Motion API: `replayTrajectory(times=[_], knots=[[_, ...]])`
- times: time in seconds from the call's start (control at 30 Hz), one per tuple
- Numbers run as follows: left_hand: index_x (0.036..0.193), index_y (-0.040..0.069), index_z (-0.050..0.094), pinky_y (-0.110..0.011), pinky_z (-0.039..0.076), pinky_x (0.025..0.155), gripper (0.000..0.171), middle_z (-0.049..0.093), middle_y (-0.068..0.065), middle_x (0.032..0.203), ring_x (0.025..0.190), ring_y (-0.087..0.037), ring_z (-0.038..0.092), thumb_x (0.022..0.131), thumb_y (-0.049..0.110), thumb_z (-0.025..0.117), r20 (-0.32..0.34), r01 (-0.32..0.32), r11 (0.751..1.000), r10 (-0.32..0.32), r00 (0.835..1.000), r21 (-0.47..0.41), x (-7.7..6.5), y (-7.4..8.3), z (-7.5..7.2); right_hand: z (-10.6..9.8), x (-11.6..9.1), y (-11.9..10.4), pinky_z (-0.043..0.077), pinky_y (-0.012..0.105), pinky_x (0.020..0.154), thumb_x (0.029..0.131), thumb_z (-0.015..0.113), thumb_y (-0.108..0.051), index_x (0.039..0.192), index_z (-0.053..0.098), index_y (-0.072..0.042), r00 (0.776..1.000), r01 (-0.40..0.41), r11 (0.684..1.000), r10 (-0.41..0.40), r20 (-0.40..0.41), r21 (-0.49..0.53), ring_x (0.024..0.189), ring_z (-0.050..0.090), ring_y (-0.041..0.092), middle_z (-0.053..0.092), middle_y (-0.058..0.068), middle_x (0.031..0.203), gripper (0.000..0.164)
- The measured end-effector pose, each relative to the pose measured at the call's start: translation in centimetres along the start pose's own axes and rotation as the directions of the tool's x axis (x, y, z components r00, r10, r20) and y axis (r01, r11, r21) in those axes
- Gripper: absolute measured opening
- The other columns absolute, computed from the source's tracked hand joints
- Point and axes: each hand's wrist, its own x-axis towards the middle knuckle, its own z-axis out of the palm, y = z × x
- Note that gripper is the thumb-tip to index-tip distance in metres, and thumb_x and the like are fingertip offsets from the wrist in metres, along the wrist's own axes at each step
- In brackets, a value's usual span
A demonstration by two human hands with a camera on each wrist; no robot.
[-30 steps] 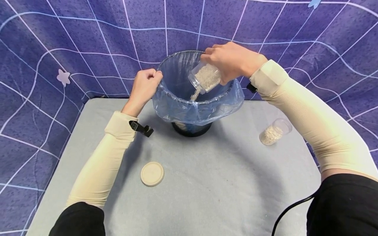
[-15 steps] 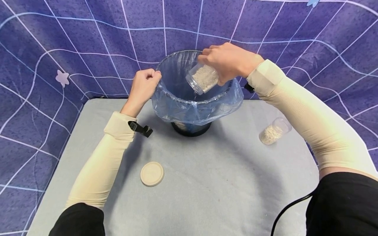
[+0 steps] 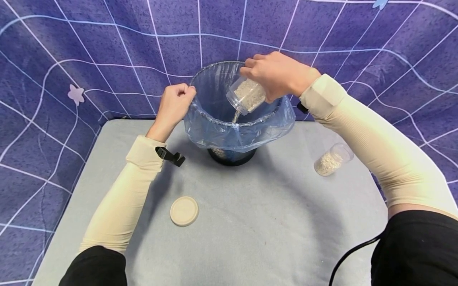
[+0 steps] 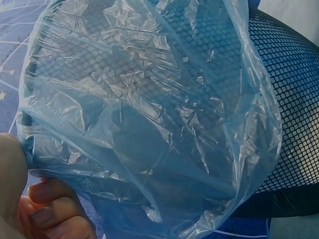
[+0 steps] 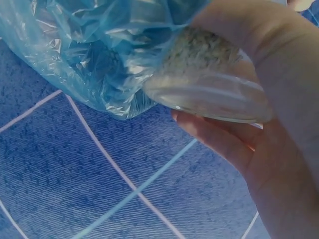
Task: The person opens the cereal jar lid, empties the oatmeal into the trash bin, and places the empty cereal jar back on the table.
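And the bin (image 3: 232,157) is found at upper middle of the frame, set close to the far edge of the table (image 3: 250,214); just behind it, the patterned backdrop (image 3: 125,28) is raised like a wall, so movement at the back is tightly limited. More room is offered toward the lower middle, where a broad stretch of grey cloth is spread between the pale lid (image 3: 184,211), left of centre, and the second jar (image 3: 332,159), at right near the sloping table edge. At lower right, a black cable (image 3: 348,254) is draped beside the dark sleeve.

Over the bin now, the jar (image 3: 247,94) is gripped firmly by the right hand (image 3: 280,75), with fingers and thumb wrapped round it. It is tipped steeply, its mouth pointed toward the lower left, above the bin's opening. Clear walls are seen, well filled with pale grain (image 5: 202,52); a thin stream is being let out just by the front rim, its landing spot hidden.

At upper left of the bin, the translucent blue liner (image 3: 236,137) is pinched at the rim by the curled left hand (image 3: 176,99); below, it is hung in crinkled folds over black mesh.
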Motion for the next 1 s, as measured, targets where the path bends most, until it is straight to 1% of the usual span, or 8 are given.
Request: replayTrajectory(times=[0.13, 0.27, 0.47, 0.63, 0.73, 0.9, 1.0], knots=[[0.061, 0.021, 0.048, -0.029, 0.031, 0.063, 0.041, 0.037, 0.015, 0.057, 0.064, -0.013, 0.04, 0.1, 0.029, 0.06, 0.001, 0.0, 1.0, 0.0, 1.0, -0.001, -0.01, 0.03, 0.04, -0.07, -0.14, 0.02, 0.053, 0.063, 0.092, 0.067, 0.093, -0.008, 0.146, 0.052, 0.001, 1.0, -0.006, 1.0, 0.006, 0.006, 0.003, 0.123, 0.054, 0.047, 0.057, 0.026, 0.138, 0.089], [0.061, 0.021, 0.047, -0.029, 0.031, 0.063, 0.041, 0.037, 0.015, 0.057, 0.064, -0.013, 0.04, 0.1, 0.029, 0.06, 0.002, 0.002, 1.0, -0.002, 1.0, -0.006, -0.03, 0.05, 0.05, -0.05, -0.21, 0.09, 0.053, 0.064, 0.093, 0.066, 0.094, -0.009, 0.145, 0.052, 0.0, 1.0, -0.013, 1.0, 0.013, -0.005, 0.014, 0.122, 0.055, 0.046, 0.058, 0.025, 0.135, 0.089], [0.061, 0.021, 0.046, -0.029, 0.031, 0.064, 0.042, 0.037, 0.015, 0.058, 0.065, -0.014, 0.041, 0.1, 0.029, 0.06, 0.004, 0.008, 1.0, -0.008, 1.0, -0.008, -0.07, 0.13, 0.05, -0.01, -0.28, 0.05, 0.052, 0.065, 0.094, 0.066, 0.095, -0.011, 0.145, 0.052, 0.001, 1.0, -0.009, 1.0, 0.01, -0.013, 0.005, 0.123, 0.055, 0.046, 0.058, 0.025, 0.136, 0.091], [0.061, 0.021, 0.046, -0.03, 0.031, 0.064, 0.042, 0.037, 0.014, 0.058, 0.065, -0.014, 0.04, 0.1, 0.029, 0.06, 0.005, 0.01, 1.0, -0.01, 1.0, -0.013, -0.06, 0.21, 0.04, 0.06, -0.3, -0.11, 0.053, 0.064, 0.091, 0.066, 0.094, -0.011, 0.144, 0.052, 0.001, 1.0, -0.004, 1.0, 0.004, -0.018, -0.009, 0.12, 0.056, 0.046, 0.059, 0.025, 0.133, 0.089], [0.061, 0.021, 0.046, -0.03, 0.031, 0.064, 0.042, 0.037, 0.014, 0.058, 0.065, -0.014, 0.041, 0.1, 0.03, 0.06, 0.004, 0.013, 1.0, -0.013, 1.0, -0.013, -0.04, 0.22, 0.02, 0.11, -0.29, -0.26, 0.054, 0.064, 0.089, 0.066, 0.093, -0.01, 0.142, 0.053, 0.001, 0.999, 0.007, 1.0, -0.007, -0.037, -0.014, 0.119, 0.056, 0.046, 0.059, 0.025, 0.131, 0.087], [0.061, 0.021, 0.046, -0.03, 0.031, 0.064, 0.042, 0.037, 0.014, 0.057, 0.065, -0.014, 0.041, 0.1, 0.03, 0.06, 0.005, 0.009, 1.0, -0.009, 1.0, -0.012, -0.02, 0.2, 0.01, 0.16, -0.26, -0.53, 0.054, 0.064, 0.086, 0.064, 0.09, -0.005, 0.133, 0.056, 0.003, 0.995, 0.039, 0.998, -0.043, -0.084, -0.047, 0.114, 0.059, 0.046, 0.061, 0.024, 0.123, 0.078], [0.061, 0.02, 0.046, -0.03, 0.03, 0.063, 0.042, 0.037, 0.014, 0.057, 0.064, -0.014, 0.04, 0.1, 0.03, 0.06, 0.004, 0.008, 1.0, -0.008, 1.0, -0.013, -0.08, 0.14, -0.01, 0.1, -0.29, -0.61, 0.054, 0.064, 0.086, 0.063, 0.09, -0.005, 0.132, 0.056, 0.003, 0.994, 0.042, 0.998, -0.047, -0.096, -0.048, 0.113, 0.059, 0.046, 0.061, 0.024, 0.122, 0.077]])
